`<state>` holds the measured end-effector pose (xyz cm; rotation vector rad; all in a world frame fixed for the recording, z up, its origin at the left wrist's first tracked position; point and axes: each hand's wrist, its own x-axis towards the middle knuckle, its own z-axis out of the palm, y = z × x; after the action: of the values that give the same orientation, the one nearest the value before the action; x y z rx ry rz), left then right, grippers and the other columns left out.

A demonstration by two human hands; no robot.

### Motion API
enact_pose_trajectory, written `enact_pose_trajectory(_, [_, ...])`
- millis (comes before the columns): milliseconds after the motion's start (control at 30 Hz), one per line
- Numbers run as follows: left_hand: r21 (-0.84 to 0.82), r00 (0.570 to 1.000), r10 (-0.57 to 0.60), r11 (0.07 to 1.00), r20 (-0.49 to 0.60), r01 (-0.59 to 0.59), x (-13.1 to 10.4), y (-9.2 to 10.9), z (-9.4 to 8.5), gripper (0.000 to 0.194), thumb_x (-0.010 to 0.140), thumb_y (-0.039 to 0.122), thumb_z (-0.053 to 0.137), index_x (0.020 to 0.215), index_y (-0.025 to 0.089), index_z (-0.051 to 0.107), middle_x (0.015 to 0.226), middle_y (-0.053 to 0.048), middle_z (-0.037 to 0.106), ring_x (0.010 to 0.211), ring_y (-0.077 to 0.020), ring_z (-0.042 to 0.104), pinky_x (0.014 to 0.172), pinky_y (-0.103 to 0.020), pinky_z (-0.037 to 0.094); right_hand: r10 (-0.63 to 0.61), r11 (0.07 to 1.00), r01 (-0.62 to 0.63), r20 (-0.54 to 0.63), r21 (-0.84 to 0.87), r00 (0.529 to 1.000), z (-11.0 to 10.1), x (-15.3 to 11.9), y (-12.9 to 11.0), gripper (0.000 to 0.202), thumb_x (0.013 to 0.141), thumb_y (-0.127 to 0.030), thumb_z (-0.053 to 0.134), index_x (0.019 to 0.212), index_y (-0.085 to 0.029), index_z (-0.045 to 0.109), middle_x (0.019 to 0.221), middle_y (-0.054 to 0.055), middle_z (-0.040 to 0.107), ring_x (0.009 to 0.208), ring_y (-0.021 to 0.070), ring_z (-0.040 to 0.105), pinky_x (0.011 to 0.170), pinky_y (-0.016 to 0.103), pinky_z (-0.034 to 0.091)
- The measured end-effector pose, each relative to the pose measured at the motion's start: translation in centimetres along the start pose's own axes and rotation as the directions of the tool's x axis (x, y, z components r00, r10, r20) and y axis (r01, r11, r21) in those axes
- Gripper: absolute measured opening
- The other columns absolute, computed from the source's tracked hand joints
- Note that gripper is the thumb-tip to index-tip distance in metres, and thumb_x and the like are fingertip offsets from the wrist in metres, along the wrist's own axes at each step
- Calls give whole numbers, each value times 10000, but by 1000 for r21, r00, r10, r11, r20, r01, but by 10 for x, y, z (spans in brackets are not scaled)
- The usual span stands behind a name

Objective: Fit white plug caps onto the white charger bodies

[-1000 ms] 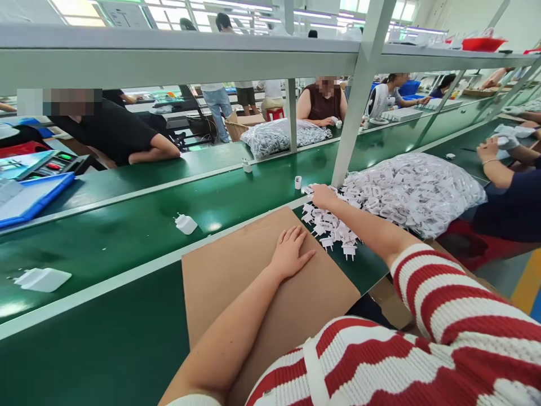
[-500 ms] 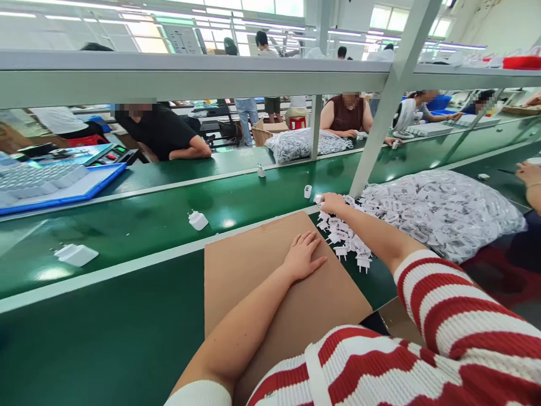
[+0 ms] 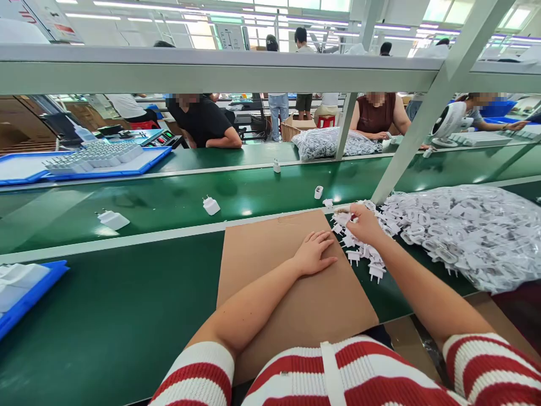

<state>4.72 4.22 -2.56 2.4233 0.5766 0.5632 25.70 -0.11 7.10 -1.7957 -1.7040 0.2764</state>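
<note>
My left hand (image 3: 315, 254) lies flat on a brown cardboard sheet (image 3: 270, 293), its fingers slightly spread and nothing under the palm that I can see. Just past the sheet's right edge, my right hand (image 3: 366, 224) is over a loose heap of white plug parts (image 3: 376, 272). Its thumb and fingers are closed on a white plug part (image 3: 343, 217) at the heap's far left side. Another plug part (image 3: 328, 203) lies apart at the strip along the belt. To the right of the heap is a clear plastic bag (image 3: 473, 237) full of similar white parts.
Several white chargers, one of them this charger (image 3: 113, 220), lie on the green belt (image 3: 169, 197). A slanted metal post (image 3: 418, 124) rises behind the heap, under a shelf beam (image 3: 211, 76). A blue tray (image 3: 38, 290) is at left. Other people sit across the belt.
My right hand has drawn back slightly toward me, its fingers now pinched. My left hand stays flat on the cardboard. The view has swung left, bringing the near blue tray into sight.
</note>
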Motion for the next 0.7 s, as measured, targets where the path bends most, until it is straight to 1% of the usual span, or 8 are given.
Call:
enact_pose_trajectory(67, [-57, 995, -58, 997, -85, 53, 3, -5, 2, 301, 923, 281, 686, 1214, 235, 743, 1463, -85, 623, 1419, -272, 515, 1277, -479, 321, -55, 991, 52, 16, 124, 998, 12, -21, -12, 335, 890, -342, 593, 1160, -217, 747, 1072, 66, 758, 936, 227, 686, 882, 374, 557])
enact_pose_trajectory(133, [-116, 962, -176, 981, -209, 154, 6, -15, 2, 203, 973, 190, 598, 1103, 200, 754, 1311, -100, 702, 1305, -238, 599, 1205, -450, 423, -94, 970, 84, 33, 229, 995, 29, -39, -21, 336, 912, -356, 565, 1186, -230, 717, 1098, 61, 755, 964, 217, 704, 894, 377, 572])
enact_pose_trajectory(233, [-215, 836, -389, 920, -386, 329, 8, -32, -5, 184, 1026, 273, 605, 1127, 153, 702, 1230, -113, 692, 1197, -250, 639, 1082, -491, 516, -145, 939, 113, 76, 324, 986, 54, -60, -30, 284, 942, -345, 549, 1162, -224, 681, 1086, 68, 745, 939, 202, 712, 842, 359, 586])
enact_pose_trajectory(300, [-285, 746, -500, 865, -440, 412, 9, -44, -12, 268, 1024, 352, 638, 1192, 145, 667, 1226, -110, 673, 1120, -246, 661, 993, -476, 568, -196, 927, 142, 124, 347, 973, 67, -71, -33, 243, 934, -297, 573, 1140, -219, 675, 1054, 62, 737, 924, 194, 702, 822, 344, 577])
enact_pose_trajectory(367, [-342, 678, -578, 816, -454, 467, 13, -54, -20, 303, 1024, 370, 641, 1225, 144, 651, 1206, -107, 671, 1043, -228, 679, 916, -434, 601, -261, 921, 188, 183, 342, 948, 77, -79, -35, 209, 894, -212, 611, 1084, -224, 697, 968, 42, 720, 906, 195, 676, 811, 335, 551])
enact_pose_trajectory(500, [-376, 584, -654, 756, -481, 537, 33, -68, -39, 323, 1020, 366, 647, 1254, 143, 636, 1208, -108, 664, 1019, -224, 680, 876, -415, 611, -351, 917, 263, 289, 300, 891, 83, -89, -35, 200, 787, -43, 613, 853, -211, 701, 837, 22, 637, 822, 188, 603, 742, 302, 471])
enact_pose_trajectory(600, [-328, 537, -652, 746, -536, 579, 58, -77, -55, 360, 990, 339, 680, 1291, 152, 614, 1302, -119, 625, 1120, -255, 643, 978, -468, 563, -354, 921, 267, 323, 285, 878, 84, -90, -33, 291, 749, 15, 577, 888, -207, 703, 877, 25, 631, 812, 183, 579, 731, 293, 446])
enact_pose_trajectory(700, [-254, 519, -634, 740, -573, 623, 88, -85, -67, 548, 875, 320, 805, 1339, 142, 573, 1414, -160, 553, 1328, -311, 507, 1161, -486, 396, -342, 922, 246, 334, 300, 878, 84, -88, -29, 375, 717, 38, 568, 945, -215, 725, 923, 40, 653, 925, 219, 578, 808, 320, 458])
